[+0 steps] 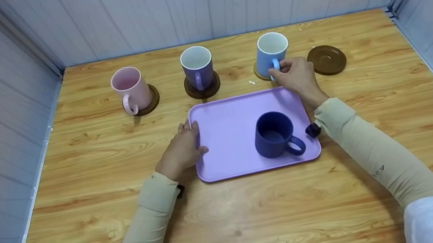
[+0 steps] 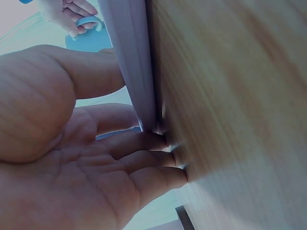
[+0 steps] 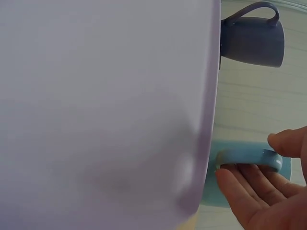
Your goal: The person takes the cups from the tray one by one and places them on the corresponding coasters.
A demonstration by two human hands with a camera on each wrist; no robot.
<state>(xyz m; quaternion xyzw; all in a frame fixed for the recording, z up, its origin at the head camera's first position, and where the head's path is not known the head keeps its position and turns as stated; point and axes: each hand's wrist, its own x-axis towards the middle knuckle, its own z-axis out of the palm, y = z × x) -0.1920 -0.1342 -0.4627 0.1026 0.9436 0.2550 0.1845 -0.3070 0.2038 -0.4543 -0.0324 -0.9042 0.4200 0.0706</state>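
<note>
A lilac tray [image 1: 224, 138] lies on the wooden table, with a navy mug [image 1: 266, 146] upright on its right half. My left hand [image 1: 181, 150] holds the tray's left edge; the left wrist view shows the thumb over the rim [image 2: 128, 52] and the fingers low on its outer side. Behind the tray's far right corner, a light blue mug [image 1: 265, 61] stands on a brown coaster, which it partly hides. My right hand [image 1: 298, 78] grips this mug's handle [image 3: 247, 157], fingers through the loop in the right wrist view.
At the back, a pink mug [image 1: 139, 92] and a purple mug [image 1: 205, 74] stand on brown coasters, their handles toward me. A bare brown coaster [image 1: 327, 60] lies right of the light blue mug. Panelled walls [image 1: 222, 0] enclose the table's back and sides.
</note>
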